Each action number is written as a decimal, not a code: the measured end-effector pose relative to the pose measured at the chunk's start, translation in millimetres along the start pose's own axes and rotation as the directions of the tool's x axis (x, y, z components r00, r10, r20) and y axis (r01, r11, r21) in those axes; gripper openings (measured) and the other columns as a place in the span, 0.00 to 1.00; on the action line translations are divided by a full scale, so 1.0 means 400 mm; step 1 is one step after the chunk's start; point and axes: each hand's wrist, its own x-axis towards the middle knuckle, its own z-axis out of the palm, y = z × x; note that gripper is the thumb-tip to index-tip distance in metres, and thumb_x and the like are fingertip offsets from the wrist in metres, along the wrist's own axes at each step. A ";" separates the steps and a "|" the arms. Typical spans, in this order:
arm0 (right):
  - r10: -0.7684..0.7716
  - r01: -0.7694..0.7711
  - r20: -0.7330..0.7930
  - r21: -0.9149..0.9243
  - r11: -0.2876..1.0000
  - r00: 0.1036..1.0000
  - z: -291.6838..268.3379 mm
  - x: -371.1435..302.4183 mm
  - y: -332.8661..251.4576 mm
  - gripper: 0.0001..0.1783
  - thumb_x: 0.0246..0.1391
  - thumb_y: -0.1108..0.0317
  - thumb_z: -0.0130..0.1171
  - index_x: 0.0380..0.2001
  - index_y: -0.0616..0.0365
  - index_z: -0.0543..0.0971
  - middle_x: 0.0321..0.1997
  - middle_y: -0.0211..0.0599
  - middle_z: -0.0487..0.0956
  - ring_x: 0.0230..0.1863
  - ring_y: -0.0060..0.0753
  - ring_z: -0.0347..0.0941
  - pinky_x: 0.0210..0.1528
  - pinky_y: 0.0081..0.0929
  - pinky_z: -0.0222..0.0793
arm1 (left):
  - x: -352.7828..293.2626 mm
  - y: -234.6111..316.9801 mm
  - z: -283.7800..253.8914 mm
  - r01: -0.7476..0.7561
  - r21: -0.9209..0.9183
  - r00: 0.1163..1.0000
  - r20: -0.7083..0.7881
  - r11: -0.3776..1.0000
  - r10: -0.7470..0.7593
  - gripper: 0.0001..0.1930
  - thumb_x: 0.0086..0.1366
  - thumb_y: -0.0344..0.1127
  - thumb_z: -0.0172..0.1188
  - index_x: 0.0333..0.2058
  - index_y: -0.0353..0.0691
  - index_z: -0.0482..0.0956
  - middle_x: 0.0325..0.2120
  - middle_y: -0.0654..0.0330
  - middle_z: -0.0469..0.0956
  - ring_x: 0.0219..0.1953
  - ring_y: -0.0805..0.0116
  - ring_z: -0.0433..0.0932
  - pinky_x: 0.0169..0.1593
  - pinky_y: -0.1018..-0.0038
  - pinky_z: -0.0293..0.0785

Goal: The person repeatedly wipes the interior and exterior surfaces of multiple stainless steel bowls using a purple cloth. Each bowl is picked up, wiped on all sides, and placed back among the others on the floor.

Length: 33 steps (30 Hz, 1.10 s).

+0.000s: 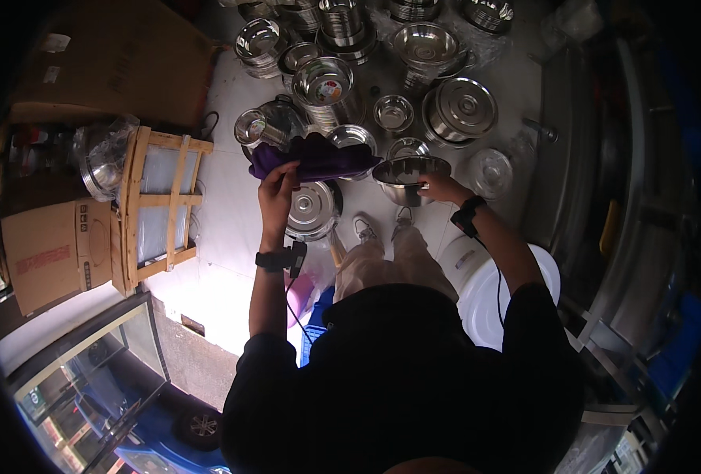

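My left hand (278, 188) pinches the near edge of a purple cloth (319, 158), which hangs stretched out to the right over some of the steel pots. In my right hand (443, 189) is the rim of a shiny steel bowl (405, 193), held up above the floor near my feet. Fingers of that hand curl over the bowl's right side. Under the cloth and left of my shoes, a round steel lid (312, 207) shows in part. Just beyond the bowl lies a smaller steel basin (408, 148), partly hidden by it.
Stacked steel pots (324, 87) and a lidded pot (465, 110) crowd the floor ahead. A wooden crate (161, 205) and cardboard boxes (50, 253) stand at left. White tubs (484, 292) sit beside my right leg, and a plastic-wrapped round item (490, 174) lies at right.
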 end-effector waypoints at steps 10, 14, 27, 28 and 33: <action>0.224 -0.225 -0.110 0.000 0.974 0.968 0.183 0.108 0.380 0.15 0.58 0.58 0.56 0.32 0.59 0.81 0.32 0.50 0.81 0.36 0.54 0.77 0.39 0.45 0.71 | -0.129 0.004 -0.097 0.064 -0.021 0.929 -0.363 0.998 -0.067 0.12 0.70 0.34 0.52 0.45 0.35 0.82 0.24 0.65 0.76 0.28 0.78 0.71 0.37 0.79 0.68; 0.245 -0.251 -0.107 -0.047 0.967 0.964 0.282 0.187 0.501 0.12 0.57 0.60 0.58 0.31 0.59 0.80 0.30 0.50 0.79 0.36 0.54 0.77 0.37 0.45 0.70 | -0.140 -0.051 -0.140 0.050 -0.023 0.886 -0.460 0.999 -0.054 0.12 0.70 0.31 0.51 0.46 0.34 0.81 0.25 0.66 0.76 0.27 0.80 0.69 0.35 0.81 0.65; 0.265 -0.292 -0.227 -0.091 0.952 0.937 0.600 0.438 0.751 0.08 0.56 0.65 0.57 0.33 0.59 0.78 0.37 0.49 0.79 0.43 0.54 0.75 0.45 0.48 0.71 | -0.103 -0.345 -0.109 0.185 -0.050 0.882 -0.431 0.981 -0.188 0.12 0.70 0.32 0.51 0.45 0.34 0.81 0.23 0.66 0.74 0.25 0.79 0.68 0.33 0.79 0.64; 0.252 -0.280 -0.252 -0.084 0.956 0.935 0.616 0.454 0.761 0.08 0.57 0.66 0.56 0.33 0.59 0.78 0.38 0.49 0.79 0.43 0.54 0.75 0.46 0.47 0.71 | -0.103 -0.357 -0.109 0.202 -0.053 0.872 -0.444 0.978 -0.205 0.12 0.70 0.32 0.51 0.44 0.34 0.81 0.23 0.65 0.74 0.25 0.79 0.68 0.33 0.79 0.63; 0.249 -0.280 -0.277 -0.078 0.957 0.928 0.668 0.477 0.781 0.08 0.57 0.67 0.55 0.36 0.61 0.77 0.39 0.51 0.78 0.45 0.55 0.73 0.48 0.47 0.70 | -0.094 -0.399 -0.100 0.169 -0.012 0.878 -0.453 0.986 -0.156 0.13 0.69 0.32 0.51 0.44 0.33 0.81 0.21 0.65 0.73 0.24 0.78 0.67 0.32 0.79 0.63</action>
